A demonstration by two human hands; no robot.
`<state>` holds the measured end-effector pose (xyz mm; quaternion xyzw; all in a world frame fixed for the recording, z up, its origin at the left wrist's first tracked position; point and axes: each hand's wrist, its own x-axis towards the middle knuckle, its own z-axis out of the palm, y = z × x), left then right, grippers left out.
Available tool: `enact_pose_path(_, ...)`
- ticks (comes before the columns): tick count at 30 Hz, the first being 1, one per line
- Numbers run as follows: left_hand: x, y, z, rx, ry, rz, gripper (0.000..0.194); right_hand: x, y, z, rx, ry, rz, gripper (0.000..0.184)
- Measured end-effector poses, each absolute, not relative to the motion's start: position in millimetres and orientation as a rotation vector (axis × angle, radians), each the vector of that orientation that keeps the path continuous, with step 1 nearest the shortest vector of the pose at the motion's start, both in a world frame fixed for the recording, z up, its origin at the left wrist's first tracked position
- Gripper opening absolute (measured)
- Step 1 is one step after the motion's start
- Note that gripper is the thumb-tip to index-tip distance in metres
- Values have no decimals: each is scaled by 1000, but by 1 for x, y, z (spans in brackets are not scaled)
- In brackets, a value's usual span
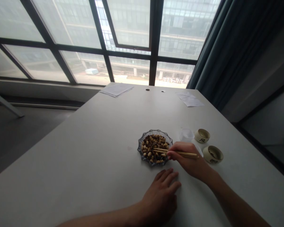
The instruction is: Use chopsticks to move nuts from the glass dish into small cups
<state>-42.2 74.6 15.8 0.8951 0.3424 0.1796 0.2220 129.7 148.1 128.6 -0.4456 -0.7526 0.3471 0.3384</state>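
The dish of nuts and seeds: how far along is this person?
Done: little shows; the near ceramic cup has something dark inside. In hand: the right hand holds wooden chopsticks over the glass dish. Left: the dish is heaped with pistachios and striped seeds.

You're getting free room L of the glass dish (140, 148) on the table (68, 157); clear cup (186, 135) & 2 ceramic cups (213, 154) are blocking the R side.

Soft daylight comes from the big window (85, 41), and the right hand (191, 160) makes only weak shadow on the white table (61, 157); the picture edges bend a little.
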Motion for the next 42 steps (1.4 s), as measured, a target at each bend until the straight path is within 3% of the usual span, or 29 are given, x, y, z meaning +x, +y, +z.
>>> enact_pose_path(17, -40, 75, 15, 2483, 946, 550, 43, 113, 141, 128, -1262, -1898, 845, 26)
enact_pose_path(24, -40, 75, 18, 2473, 946, 553, 42, 108, 141, 127, -1270, -1912, 786, 46)
enact_pose_path(33, -42, 74, 16, 2468, 943, 503, 44, 123, 136, 139, -1320, -1701, 867, 44)
enact_pose_path(42, -44, 74, 20, 2451, 940, 477, 47, 190, 98, 205, -1609, -1356, 373, 34)
